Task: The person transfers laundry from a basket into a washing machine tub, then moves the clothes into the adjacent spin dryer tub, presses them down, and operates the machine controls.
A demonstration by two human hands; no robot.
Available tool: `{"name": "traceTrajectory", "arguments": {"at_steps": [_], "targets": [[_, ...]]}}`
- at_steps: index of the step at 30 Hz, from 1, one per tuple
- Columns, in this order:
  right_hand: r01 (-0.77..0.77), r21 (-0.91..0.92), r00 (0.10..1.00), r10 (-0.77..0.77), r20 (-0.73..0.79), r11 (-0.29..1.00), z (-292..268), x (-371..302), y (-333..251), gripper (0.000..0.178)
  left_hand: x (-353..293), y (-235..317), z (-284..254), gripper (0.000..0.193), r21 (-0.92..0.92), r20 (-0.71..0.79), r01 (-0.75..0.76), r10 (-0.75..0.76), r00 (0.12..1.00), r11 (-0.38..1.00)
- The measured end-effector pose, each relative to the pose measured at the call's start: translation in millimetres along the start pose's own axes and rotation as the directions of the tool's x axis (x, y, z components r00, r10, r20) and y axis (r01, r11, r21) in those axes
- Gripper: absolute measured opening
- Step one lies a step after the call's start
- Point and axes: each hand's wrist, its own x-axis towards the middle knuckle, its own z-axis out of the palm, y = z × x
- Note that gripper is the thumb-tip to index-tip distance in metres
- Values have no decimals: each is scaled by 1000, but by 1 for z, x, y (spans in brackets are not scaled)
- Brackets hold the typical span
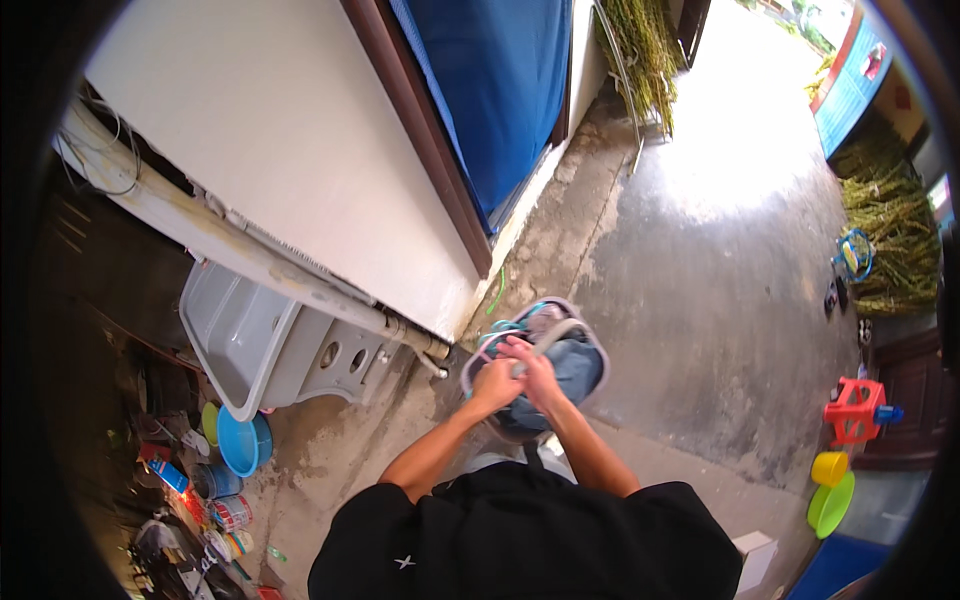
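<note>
A pale laundry basket (600,375) with a pinkish rim hangs in front of my body. It holds blue denim cloth (572,372), a greyish-pink bundle (543,318) and teal hangers or cords (510,328). A grey handle (566,330) arches over the load. My left hand (495,382) is closed around the handle's near part. Against it, my right hand (537,372) lies across the same handle, its fingers reaching over toward the left hand. The fingertips' undersides are hidden.
At left stand a grey plastic sink (235,330) and a blue basin (245,443) among clutter. A white wall ends near the basket, beside a blue door curtain (500,90). Along the right are a red stool (853,410), a green basin (831,505) and dried plant bundles (890,240).
</note>
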Motion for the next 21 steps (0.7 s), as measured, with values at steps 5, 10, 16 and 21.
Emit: {"name": "traceTrajectory", "arguments": {"at_steps": [5, 10, 16, 21], "targets": [[149, 209, 974, -180, 137, 966, -81, 55, -154, 55, 123, 138, 22, 47, -173, -3, -246, 249, 968, 954], [467, 444, 882, -438, -173, 765, -106, 116, -292, 51, 256, 240, -49, 37, -237, -94, -753, 757, 646, 614], [412, 728, 694, -707, 139, 547, -124, 203, -461, 51, 452, 332, -171, 20, -62, -227, -565, 540, 811, 823], [500, 632, 681, -720, 136, 592, -107, 302, -539, 50, 591, 384, -198, 18, -25, -350, -692, 642, 682, 722]]}}
